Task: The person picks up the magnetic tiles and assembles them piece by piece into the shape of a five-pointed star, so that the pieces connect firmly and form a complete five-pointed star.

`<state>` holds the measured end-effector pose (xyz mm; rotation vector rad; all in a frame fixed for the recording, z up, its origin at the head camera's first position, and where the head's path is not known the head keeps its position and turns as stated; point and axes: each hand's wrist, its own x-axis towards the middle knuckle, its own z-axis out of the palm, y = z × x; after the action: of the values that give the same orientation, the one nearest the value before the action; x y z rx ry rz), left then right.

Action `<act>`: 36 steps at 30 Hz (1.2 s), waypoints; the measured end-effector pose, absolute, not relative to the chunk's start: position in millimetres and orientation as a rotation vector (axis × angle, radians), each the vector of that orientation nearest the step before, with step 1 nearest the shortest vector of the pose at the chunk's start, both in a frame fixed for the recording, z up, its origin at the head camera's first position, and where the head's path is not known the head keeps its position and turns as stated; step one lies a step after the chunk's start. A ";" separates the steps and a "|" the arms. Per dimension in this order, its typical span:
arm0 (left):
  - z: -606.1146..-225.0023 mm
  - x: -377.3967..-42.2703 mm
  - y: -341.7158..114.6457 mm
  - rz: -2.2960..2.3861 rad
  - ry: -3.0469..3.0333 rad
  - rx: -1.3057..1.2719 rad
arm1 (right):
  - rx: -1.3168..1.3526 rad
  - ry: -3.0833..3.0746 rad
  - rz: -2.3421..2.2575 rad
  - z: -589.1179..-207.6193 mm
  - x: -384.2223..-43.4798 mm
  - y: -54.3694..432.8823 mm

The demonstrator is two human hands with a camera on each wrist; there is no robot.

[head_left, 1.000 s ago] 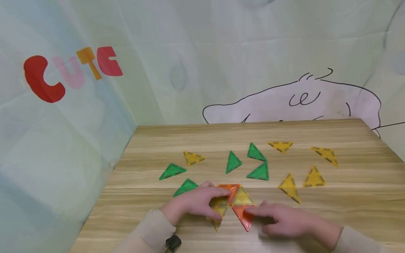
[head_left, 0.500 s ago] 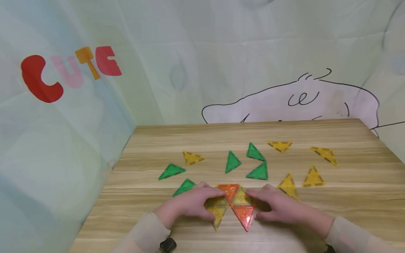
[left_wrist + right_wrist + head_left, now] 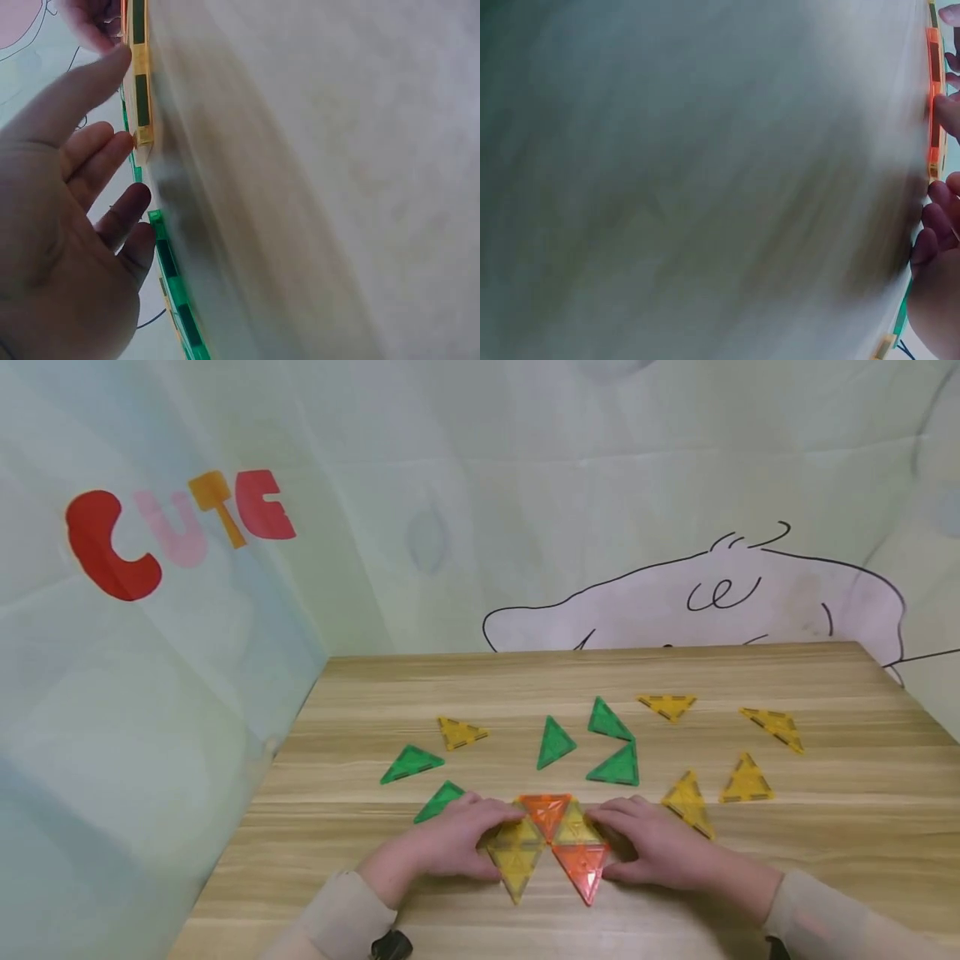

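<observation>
Triangular magnetic tiles lie joined in a cluster on the table, forming part of a ring. At its left are an upper yellow tile and a lower yellow tile. A red-orange tile tops it, with another yellow tile and a lower red-orange tile at right. My left hand touches the left edge, its thumb on a yellow tile's side in the left wrist view. My right hand lies along the right edge, thumb against a red-orange tile's side in the right wrist view.
Loose green triangles, such as a green tile, lie behind and left of the cluster. Several loose yellow triangles, including one yellow tile, lie at the back and right on the wooden table. A printed cloth hangs behind.
My right hand has left the top of the lower red-orange tile and come to the cluster's right edge. My left hand has drawn slightly left, off the tile faces to their edge.
</observation>
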<state>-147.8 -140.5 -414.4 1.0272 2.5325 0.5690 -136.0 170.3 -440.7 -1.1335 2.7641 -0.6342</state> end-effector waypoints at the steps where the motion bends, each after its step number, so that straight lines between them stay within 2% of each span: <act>1: -414.6 -147.7 -140.3 0.565 2.541 1.031 | -1.138 2.773 -0.622 -441.4 -136.2 169.7; 9: -415.1 -146.9 -139.5 0.529 2.591 0.943 | -1.073 2.758 -0.613 -441.5 -136.0 166.3; 20: -414.3 -144.0 -147.4 0.508 2.615 0.968 | -1.057 2.695 -0.650 -441.0 -139.1 158.1; 36: -414.9 -137.9 -178.7 0.567 2.639 0.972 | -1.165 2.595 -0.687 -441.3 -138.9 127.5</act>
<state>-137.9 -178.7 -414.9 0.9716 2.6386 0.5670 -138.9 127.5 -441.3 -1.1650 2.5947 -0.6866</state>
